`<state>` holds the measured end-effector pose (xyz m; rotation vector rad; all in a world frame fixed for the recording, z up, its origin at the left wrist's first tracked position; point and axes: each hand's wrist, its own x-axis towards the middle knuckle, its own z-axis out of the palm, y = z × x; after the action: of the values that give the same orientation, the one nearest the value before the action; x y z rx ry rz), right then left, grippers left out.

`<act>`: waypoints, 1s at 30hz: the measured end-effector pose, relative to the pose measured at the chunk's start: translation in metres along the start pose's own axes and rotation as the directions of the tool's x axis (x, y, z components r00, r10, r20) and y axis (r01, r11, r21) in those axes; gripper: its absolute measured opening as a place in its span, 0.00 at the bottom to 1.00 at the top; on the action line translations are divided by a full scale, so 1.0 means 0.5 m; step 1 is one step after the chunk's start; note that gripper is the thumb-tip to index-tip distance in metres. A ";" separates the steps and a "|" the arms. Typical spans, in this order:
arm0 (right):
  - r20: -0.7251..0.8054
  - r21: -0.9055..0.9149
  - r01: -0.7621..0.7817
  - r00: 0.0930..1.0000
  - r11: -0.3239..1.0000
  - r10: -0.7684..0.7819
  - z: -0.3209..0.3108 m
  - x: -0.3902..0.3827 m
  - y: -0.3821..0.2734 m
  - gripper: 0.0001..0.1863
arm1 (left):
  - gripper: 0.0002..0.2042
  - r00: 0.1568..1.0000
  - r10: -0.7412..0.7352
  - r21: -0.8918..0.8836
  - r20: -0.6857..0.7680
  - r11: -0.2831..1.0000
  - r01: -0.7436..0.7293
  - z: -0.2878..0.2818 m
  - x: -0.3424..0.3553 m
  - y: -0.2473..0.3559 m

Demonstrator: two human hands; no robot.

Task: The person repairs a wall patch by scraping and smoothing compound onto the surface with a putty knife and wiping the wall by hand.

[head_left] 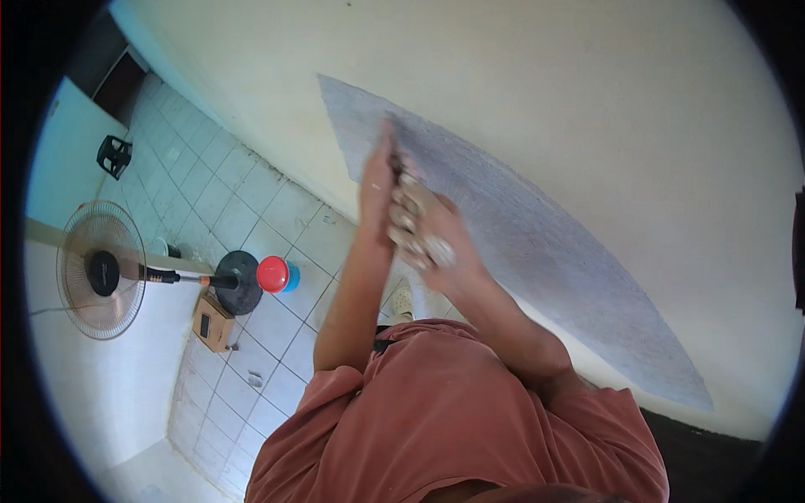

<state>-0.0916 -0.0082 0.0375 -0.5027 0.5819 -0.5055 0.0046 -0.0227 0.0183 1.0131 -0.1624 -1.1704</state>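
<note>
My left hand [377, 184] is raised in front of the wall, its fingers stretched upward and blurred at the tips. Against its palm side lies my right hand [432, 226], with curled fingers smeared in a whitish paste. Whether the right fingers grip anything is hidden between the two hands. Just behind the hands is a long grey patch [503, 226] with a rough, streaked surface on the cream wall [604, 142]. The patch looks darker near my left fingertips.
A standing fan [102, 272] is at the left, its round dark base [238, 282] on the tiled floor [289, 348]. Beside the base are a blue bucket with a red lid [273, 275] and a cardboard box [213, 324]. Farther off stands a black stool [114, 157].
</note>
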 end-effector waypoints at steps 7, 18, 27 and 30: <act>-0.115 -0.097 -0.031 0.993 0.995 0.020 -0.084 -0.135 -0.045 0.11 | 0.26 0.996 0.006 0.132 -0.084 0.991 0.005 0.081 -0.100 -0.101; -0.042 0.071 -0.199 0.978 0.977 0.202 -0.250 -0.315 -0.036 0.13 | 0.19 0.958 -0.285 -0.044 0.042 0.957 0.287 0.111 -0.226 -0.268; -0.067 0.011 -0.132 0.989 0.991 0.133 -0.244 -0.392 -0.081 0.12 | 0.16 0.977 -0.162 -0.123 0.138 0.976 0.180 0.180 -0.278 -0.287; -0.051 0.018 -0.089 0.995 0.996 0.090 -0.217 -0.376 -0.088 0.12 | 0.18 0.985 -0.132 -0.107 0.108 0.984 0.144 0.187 -0.261 -0.271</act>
<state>-0.3082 0.0334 0.0563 -0.4479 0.6471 -0.4385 -0.1995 0.0273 0.0222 0.8758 -0.1039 -1.3433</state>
